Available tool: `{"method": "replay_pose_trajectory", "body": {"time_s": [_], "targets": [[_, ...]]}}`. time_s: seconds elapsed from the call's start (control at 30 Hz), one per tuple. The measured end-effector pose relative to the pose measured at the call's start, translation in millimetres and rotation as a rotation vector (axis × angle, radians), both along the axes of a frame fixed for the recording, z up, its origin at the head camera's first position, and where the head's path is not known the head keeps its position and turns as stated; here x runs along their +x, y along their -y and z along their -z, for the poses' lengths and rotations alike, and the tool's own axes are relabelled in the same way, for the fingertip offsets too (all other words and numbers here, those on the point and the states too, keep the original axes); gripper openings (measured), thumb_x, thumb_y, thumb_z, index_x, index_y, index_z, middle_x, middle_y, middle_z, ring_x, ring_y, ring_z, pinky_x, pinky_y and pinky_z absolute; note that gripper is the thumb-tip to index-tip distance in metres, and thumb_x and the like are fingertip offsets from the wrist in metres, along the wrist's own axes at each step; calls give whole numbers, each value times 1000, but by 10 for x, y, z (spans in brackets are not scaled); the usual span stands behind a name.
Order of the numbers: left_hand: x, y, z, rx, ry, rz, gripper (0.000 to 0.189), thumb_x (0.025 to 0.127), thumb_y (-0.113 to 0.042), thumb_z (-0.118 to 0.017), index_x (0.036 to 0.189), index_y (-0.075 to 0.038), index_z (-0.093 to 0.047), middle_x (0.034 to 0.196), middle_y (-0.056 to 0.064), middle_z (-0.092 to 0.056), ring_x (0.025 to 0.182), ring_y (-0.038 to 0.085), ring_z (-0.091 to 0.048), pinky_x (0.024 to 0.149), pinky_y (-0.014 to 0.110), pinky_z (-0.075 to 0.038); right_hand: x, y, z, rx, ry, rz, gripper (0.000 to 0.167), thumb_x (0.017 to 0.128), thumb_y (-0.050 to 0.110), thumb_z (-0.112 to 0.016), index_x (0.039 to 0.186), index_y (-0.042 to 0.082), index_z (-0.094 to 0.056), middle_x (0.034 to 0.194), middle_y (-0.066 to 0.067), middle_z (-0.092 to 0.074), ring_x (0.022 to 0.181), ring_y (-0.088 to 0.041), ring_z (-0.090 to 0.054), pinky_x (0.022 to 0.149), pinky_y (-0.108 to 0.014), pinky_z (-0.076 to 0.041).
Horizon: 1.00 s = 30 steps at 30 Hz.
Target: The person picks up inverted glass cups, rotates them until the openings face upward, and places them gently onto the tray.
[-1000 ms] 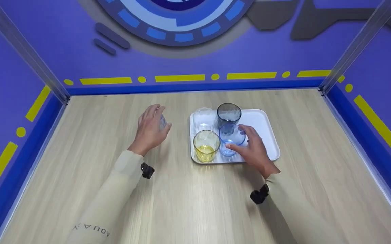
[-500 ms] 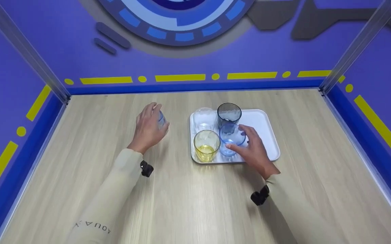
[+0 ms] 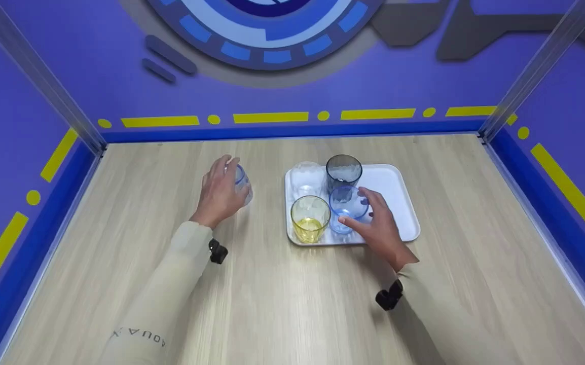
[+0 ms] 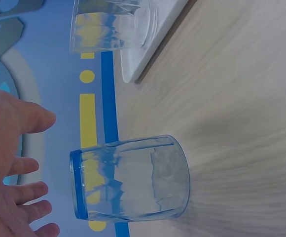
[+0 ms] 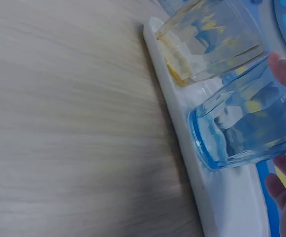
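My left hand [image 3: 220, 195] is spread beside a clear glass [image 4: 133, 180] with a blue rim, left of the tray. In the left wrist view the glass stands upright on the table, apart from the thumb and fingertips. My right hand [image 3: 381, 225] holds a blue glass [image 5: 246, 116] near its rim, thumb on one side and fingers on the other. This glass stands upright on the white tray [image 3: 399, 203]. Beside it on the tray are a yellow glass [image 3: 310, 220], a dark grey glass [image 3: 343, 172] and a clear glass [image 3: 305, 178].
The wood-patterned table [image 3: 282, 299] is enclosed by purple-blue walls [image 3: 252, 96] at the back and both sides. A bare strip of tray lies to the right of the glasses. Black wrist cameras [image 3: 389, 295] sit below both hands.
My left hand has shifted slightly left, and more of the blue-rimmed glass shows beside it now. The right hand and the glasses on the tray keep their places.
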State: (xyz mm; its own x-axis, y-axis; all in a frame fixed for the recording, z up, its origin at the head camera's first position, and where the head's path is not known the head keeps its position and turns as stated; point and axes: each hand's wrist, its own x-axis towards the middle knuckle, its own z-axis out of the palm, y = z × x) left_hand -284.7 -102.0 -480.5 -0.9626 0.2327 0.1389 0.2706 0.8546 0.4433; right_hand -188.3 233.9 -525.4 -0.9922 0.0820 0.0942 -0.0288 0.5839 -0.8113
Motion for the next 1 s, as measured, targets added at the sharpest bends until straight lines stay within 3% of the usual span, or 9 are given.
{"method": "replay_pose_trajectory", "body": {"time_s": [0.2,0.57,1.0], "targets": [[-35,18,42,-7,24,-12,67,93,-31,-61,149,-8,-33,157,14,-25,145,32,-23,118,51,-22,-5,-1,14,10,-17,-3,87,78,42,-79,147,12,-36,144,-7,-43,131,-27,-42,102,-46,-44],[-79,67,107,-4,61,-24,68,93,-32,-61,150,-10,-31,158,14,-21,146,32,-22,118,53,-24,-3,-5,-30,28,46,6,93,75,54,-76,148,17,-32,151,-4,-37,134,-23,-39,106,-45,-43],[-120,113,164,4,83,-4,68,95,-30,-58,151,-7,-28,158,17,-21,146,34,-22,117,57,-24,9,-38,-32,2,20,-6,89,77,47,-78,148,15,-33,147,-4,-40,125,-23,-43,102,-46,-42]]}}
